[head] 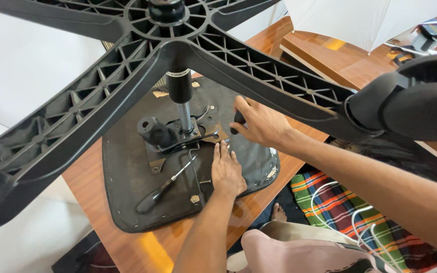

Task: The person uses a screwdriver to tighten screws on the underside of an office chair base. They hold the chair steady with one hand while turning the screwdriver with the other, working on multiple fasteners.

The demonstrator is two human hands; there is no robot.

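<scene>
office chair upside down on desk (127, 237), seat (127, 177) flat, star base (127, 65) up in the air. left hand (227, 172) released, palm flat on the seat beside the metal plate (178, 139). right hand (259, 123) clenched around a dark tool handle (238, 120) at the plate's edge (tip hidden). judged: fastener work at the plate; needs firm downward pressure. spare screwdriver (160, 189) lies on the seat. white wall behind, striped cloth (330, 194) on floor.
</scene>
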